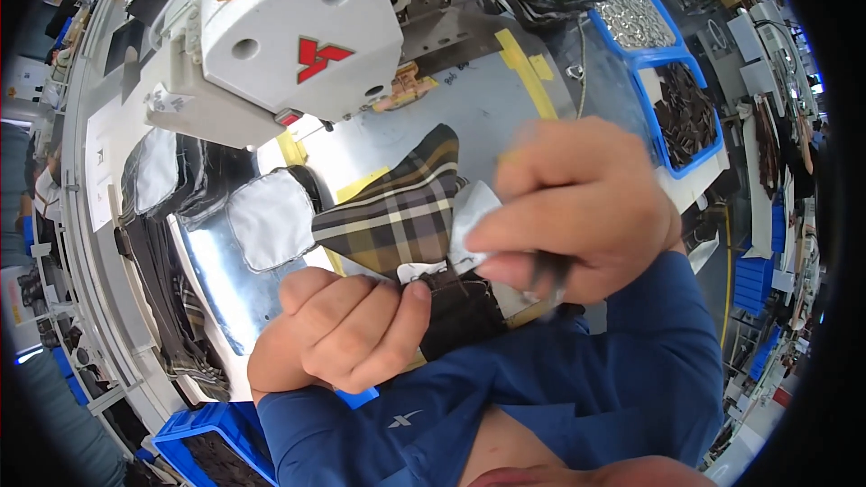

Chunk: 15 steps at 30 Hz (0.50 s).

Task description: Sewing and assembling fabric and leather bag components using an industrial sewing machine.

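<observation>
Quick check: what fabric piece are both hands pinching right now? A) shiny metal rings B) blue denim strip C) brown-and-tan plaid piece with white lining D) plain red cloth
C: the left hand and right hand both grip the plaid piece, whose white lining shows at its edge.

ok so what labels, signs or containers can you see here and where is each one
Red emblem: angular mark on the white sewing machine head, top centre.
Yellow tape strip: on the metal table, upper centre.
Paper sheet: white, far left edge.
Blue bins: upper right, one with metal parts, one with dark pieces.
</observation>
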Available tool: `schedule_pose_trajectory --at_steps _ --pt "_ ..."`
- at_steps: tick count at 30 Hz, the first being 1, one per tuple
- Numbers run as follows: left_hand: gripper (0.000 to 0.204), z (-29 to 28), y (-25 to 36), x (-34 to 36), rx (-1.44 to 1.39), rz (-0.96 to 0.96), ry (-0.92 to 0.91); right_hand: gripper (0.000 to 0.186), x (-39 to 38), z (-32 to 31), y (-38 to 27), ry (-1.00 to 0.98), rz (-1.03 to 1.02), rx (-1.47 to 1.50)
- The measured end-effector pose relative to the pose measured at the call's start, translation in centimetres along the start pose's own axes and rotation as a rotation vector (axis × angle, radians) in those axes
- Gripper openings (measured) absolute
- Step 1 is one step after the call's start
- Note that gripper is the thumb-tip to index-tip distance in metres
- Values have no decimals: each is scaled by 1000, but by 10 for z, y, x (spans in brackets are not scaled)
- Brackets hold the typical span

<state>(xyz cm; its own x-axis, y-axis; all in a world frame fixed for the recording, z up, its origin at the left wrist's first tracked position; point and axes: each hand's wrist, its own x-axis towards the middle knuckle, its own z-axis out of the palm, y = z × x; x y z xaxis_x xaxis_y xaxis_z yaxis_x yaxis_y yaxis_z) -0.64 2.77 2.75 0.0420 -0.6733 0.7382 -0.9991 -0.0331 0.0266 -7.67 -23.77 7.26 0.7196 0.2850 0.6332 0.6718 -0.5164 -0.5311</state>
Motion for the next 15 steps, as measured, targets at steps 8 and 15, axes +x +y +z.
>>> schedule_pose_trajectory --at_steps 8,15 --pt "33 8 -1 -1 32 1 -40 22 -3 5 0 -344 219 -51" --pt "32 12 -5 1 60 31 -97 19 0 5 17 -333 228 361"
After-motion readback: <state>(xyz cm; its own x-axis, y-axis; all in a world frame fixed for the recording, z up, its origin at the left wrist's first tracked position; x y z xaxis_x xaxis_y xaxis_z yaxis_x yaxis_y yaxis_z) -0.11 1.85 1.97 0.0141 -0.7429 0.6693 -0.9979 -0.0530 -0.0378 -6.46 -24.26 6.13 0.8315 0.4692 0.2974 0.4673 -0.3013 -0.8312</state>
